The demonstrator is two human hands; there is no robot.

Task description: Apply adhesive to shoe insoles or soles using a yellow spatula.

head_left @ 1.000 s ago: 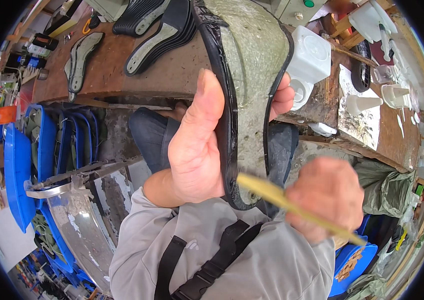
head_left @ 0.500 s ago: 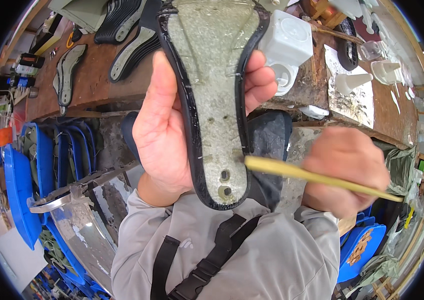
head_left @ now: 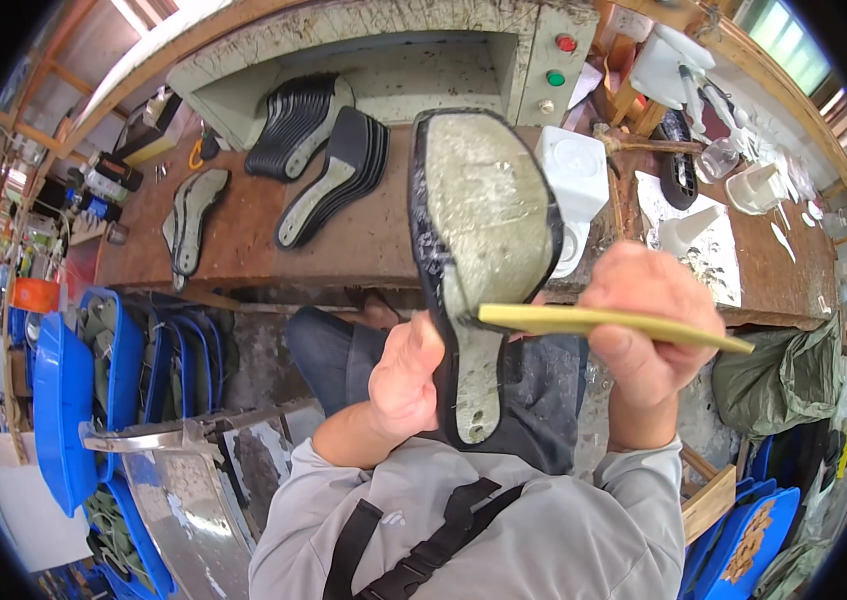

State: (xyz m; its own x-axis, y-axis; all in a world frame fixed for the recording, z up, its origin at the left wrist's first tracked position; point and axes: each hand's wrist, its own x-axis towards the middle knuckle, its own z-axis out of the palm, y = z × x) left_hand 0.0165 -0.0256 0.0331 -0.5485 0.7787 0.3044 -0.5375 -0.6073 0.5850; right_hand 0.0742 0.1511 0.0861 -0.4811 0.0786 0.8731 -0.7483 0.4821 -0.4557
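Observation:
My left hand (head_left: pixel 404 385) is wrapped round the narrow part of a shoe sole (head_left: pixel 489 200). Its pale grey-green face is turned up, glossy in places, inside a black raised rim. The wide end points away from me, and small holes show at the narrow end. In my right hand (head_left: pixel 649 315) the fingers close on a yellow-handled brush (head_left: pixel 564 320). The brush lies sideways, its left end over the waist of the sole; whether it touches there I cannot tell. Its bristles cannot be made out.
Stacked soles (head_left: pixel 304 125) and further soles (head_left: pixel 339 175) rest on the brown workbench (head_left: pixel 244 255), before a grey metal box with buttons (head_left: pixel 529 90). White plastic containers (head_left: pixel 572 170), a hammer (head_left: pixel 644 145) and a white cone (head_left: pixel 689 232) stand right. Blue bins (head_left: pixel 64 420) are at left.
The sole is farther from my view, and its wide end now shows in full. My right hand and the brush have moved left and up, from the narrow end towards the waist.

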